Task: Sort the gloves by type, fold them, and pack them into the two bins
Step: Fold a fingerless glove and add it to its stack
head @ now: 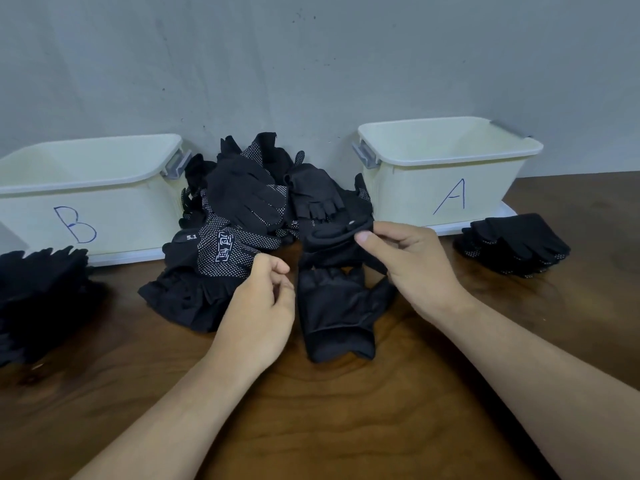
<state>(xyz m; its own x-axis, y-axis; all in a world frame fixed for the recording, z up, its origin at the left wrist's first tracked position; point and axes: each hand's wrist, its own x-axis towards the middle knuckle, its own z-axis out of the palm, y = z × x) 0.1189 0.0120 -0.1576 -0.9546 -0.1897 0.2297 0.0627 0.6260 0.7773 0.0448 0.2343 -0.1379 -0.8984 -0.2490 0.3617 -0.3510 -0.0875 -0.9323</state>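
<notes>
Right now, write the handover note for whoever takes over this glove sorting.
Right hand: pinching the upper edge of a black glove that lies on the table in front of the pile.
Left hand: loosely curled beside that glove, holding nothing.
Unsorted pile: between the two bins, against the wall; plain and white-dotted gloves mixed.
Bin B on the left and bin A on the right show no gloves inside.
Done: one stack in front of B, a dotted stack beside A.
Left: finish the pile, then pack both bins.
</notes>
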